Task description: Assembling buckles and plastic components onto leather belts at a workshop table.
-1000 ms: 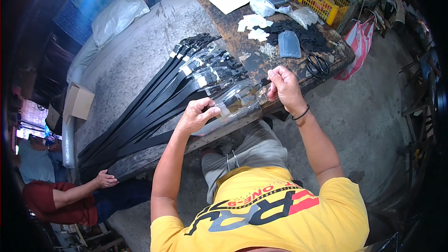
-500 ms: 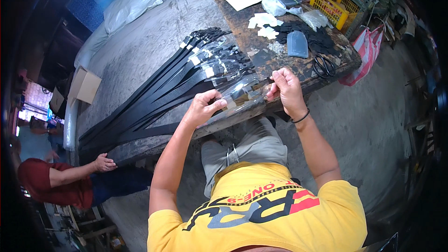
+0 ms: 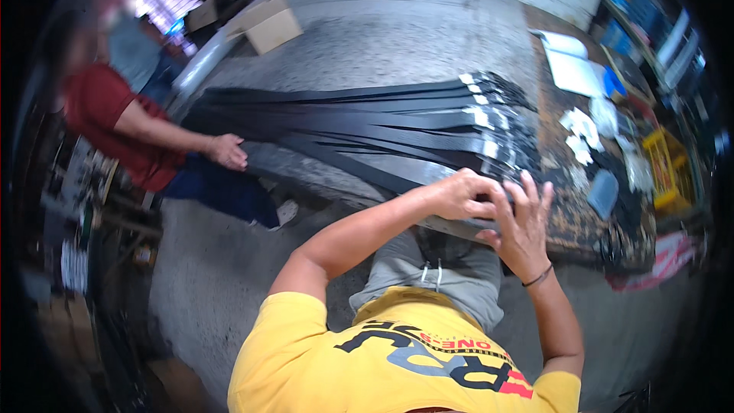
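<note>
both hands' grip, left hand and right hand, clamped on black belts

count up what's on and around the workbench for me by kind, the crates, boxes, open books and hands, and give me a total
Yellow crate: 1
Cardboard box: 1
Open book: 1
Hands in view: 3, the person's left hand and right hand, and a co-worker's hand
Total: 6
The black straps overlap too much to count.
</note>
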`<state>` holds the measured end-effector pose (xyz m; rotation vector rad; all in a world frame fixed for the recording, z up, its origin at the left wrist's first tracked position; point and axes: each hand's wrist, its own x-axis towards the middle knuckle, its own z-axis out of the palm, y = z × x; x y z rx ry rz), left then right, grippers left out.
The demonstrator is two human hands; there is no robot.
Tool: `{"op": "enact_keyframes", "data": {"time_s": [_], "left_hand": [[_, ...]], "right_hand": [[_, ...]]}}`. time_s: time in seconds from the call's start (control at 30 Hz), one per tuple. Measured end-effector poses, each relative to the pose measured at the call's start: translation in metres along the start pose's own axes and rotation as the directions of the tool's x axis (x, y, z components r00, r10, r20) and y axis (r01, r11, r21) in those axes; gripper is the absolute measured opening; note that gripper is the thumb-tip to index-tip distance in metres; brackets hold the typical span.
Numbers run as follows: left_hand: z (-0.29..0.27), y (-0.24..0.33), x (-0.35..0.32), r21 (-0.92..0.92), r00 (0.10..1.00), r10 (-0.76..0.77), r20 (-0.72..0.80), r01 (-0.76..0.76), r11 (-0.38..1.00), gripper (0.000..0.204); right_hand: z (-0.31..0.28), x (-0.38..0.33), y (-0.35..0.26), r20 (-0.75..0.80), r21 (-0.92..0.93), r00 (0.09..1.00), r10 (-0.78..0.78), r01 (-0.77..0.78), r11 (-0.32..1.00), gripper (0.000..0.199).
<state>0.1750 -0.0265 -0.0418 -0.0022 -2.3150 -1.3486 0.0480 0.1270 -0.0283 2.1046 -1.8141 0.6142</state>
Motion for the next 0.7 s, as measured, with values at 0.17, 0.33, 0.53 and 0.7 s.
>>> {"op": "enact_keyframes", "data": {"time_s": [0.17,0.33,0.53,0.7], "left_hand": [[-0.013,0.011,0.004,0.173,0.992,-0.122,0.021,0.117,0.978,0.033],[-0.038,-0.013,-0.023,0.538,0.996,0.063,-0.064,-0.019,0.843,0.056],[-0.137,-0.056,-0.096,0.868,0.974,0.202,-0.104,-0.010,0.497,0.052],[-0.203,-0.057,-0.131,0.952,0.995,0.071,-0.069,0.045,0.302,0.061]], "right_hand": [[0.006,0.025,0.004,-0.033,0.050,0.999,-0.020,0.022,0.998,0.071],[-0.024,0.031,0.038,-0.025,-0.106,0.999,0.034,-0.036,0.994,0.073],[-0.080,-0.044,0.191,0.004,-0.319,0.979,0.206,-0.194,0.928,0.068],[-0.128,-0.151,0.338,0.017,-0.543,0.856,0.516,-0.426,0.724,0.073]]}}
